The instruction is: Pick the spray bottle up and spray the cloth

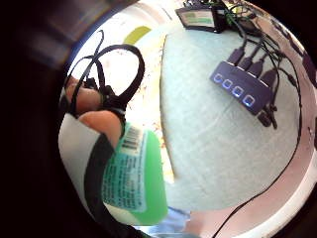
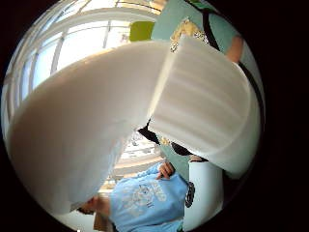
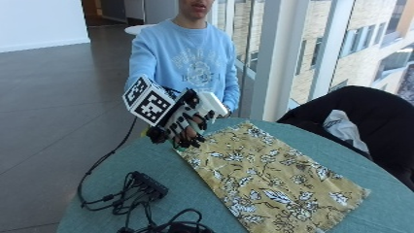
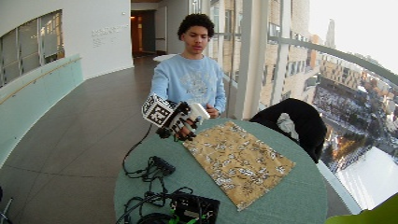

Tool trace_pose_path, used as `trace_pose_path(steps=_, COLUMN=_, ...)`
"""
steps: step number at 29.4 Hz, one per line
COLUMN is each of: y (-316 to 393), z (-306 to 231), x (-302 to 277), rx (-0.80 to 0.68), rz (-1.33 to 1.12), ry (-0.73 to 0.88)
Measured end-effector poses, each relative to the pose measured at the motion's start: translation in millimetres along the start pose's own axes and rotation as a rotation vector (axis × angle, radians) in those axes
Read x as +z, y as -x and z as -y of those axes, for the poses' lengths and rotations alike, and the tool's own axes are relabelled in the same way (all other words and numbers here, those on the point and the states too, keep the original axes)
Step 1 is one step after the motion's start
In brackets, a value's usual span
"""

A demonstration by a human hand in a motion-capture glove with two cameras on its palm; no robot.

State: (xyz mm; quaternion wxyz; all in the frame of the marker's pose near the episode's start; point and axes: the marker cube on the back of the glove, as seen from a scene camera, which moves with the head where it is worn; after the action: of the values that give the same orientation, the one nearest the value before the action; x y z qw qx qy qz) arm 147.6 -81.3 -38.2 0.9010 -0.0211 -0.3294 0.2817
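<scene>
My gloved right hand (image 3: 183,120) grips the spray bottle (image 3: 213,104) and holds it in the air over the table's edge nearest the person, just off the cloth's corner. The bottle's white spray head (image 2: 145,111) fills the thumb side palm view. Its green body with a printed label (image 1: 133,176) lies against my fingers (image 1: 101,121). The yellow flowered cloth (image 3: 271,179) lies flat on the round teal table (image 3: 155,160), reaching from below the hand towards the opposite side. In the wide outside view the hand (image 4: 177,122) hangs above the cloth's (image 4: 239,161) corner.
A black USB hub (image 3: 149,184) with several cables lies on the table beside the cloth, its blue lights showing in the palm view (image 1: 237,88). A black box (image 4: 196,207) sits further along. A black jacket (image 3: 362,116) hangs over a chair beside the table.
</scene>
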Motion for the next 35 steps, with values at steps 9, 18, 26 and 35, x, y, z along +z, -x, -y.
trace_pose_path(steps=9, y=25.4, z=19.4, x=23.1, rx=0.012, rz=-0.074, ry=0.089)
trace_pose_path(steps=18, y=26.4, z=22.2, x=24.6, rx=0.078, rz=-0.132, ry=0.114)
trace_pose_path(steps=26, y=16.5, z=20.0, x=27.5, rx=0.109, rz=-0.164, ry=0.117)
trace_pose_path(steps=35, y=22.7, z=19.0, x=24.1, rx=0.104, rz=-0.173, ry=0.122)
